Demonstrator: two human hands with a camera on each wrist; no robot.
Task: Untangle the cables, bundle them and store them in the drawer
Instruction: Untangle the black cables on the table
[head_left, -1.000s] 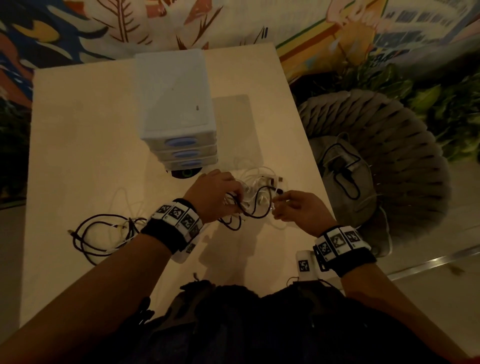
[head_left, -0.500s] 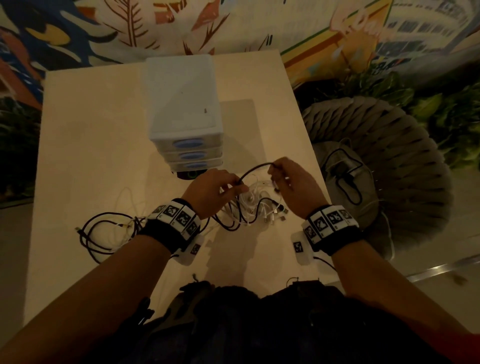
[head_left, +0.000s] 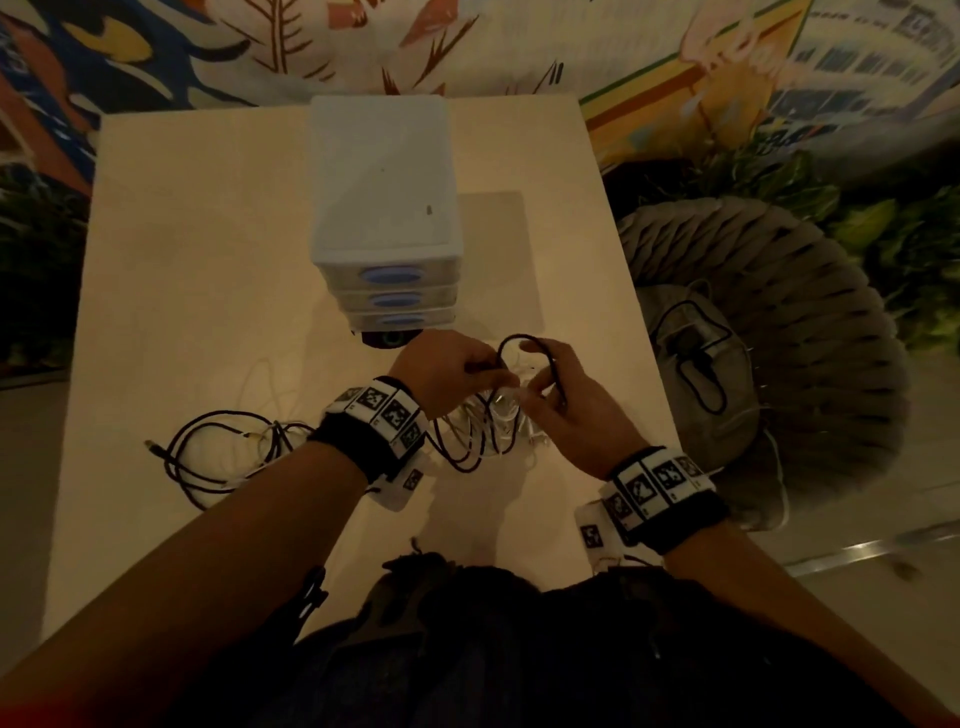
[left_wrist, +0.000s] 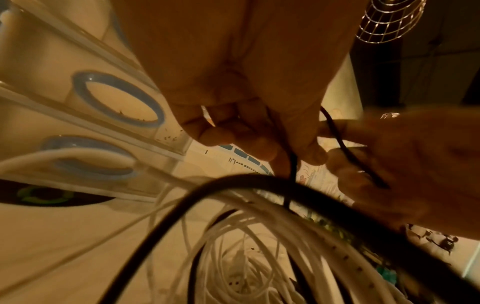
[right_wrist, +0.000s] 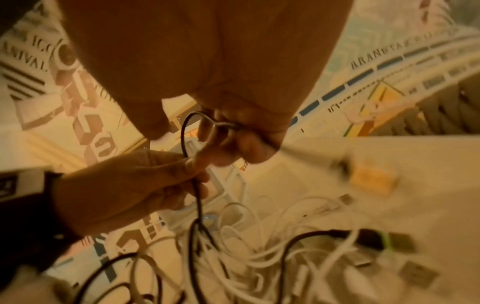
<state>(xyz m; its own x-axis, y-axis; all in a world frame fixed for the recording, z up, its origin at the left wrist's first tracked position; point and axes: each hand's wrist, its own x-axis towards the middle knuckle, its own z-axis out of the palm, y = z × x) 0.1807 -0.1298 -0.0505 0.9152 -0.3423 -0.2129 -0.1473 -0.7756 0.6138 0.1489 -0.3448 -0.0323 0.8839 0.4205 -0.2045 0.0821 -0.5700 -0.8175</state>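
Nearest to me, my dark clothing is filling the lower edge of the head view, and my two forearms, each wearing a wrist band (head_left: 657, 493) with square markers, are reaching out over the pale worktop (head_left: 182, 312).

At the near left of the worktop, a loose coil of black cable (head_left: 208, 457) is lying flat, well apart from my fingers, with a few thin white strands crossing it.

Just beyond my wrists, a tangle of white cables (head_left: 498, 421) is resting on the worktop between my hands; several plug ends are showing at its right side in the right wrist view, though they are blurred.

My left hand (head_left: 447, 371) is pinching a thin black cable (head_left: 511, 343) between thumb and curled fingers. My right hand (head_left: 566, 410) is gripping the same black cable a little further along, fingers curled round it. Between the two grips the cable is arching up in a small loop above the white tangle, and below my left hand it is running down into that tangle.

Just beyond my hands, a small dark round object (head_left: 387, 339) is peeking out at the foot of the drawer unit (head_left: 384, 208). The unit is standing upright at the middle of the worktop, and its three drawers with blue oval handles are all sitting closed.

To the far right, off the worktop, a woven grey seat (head_left: 805, 338) is holding another black cable.
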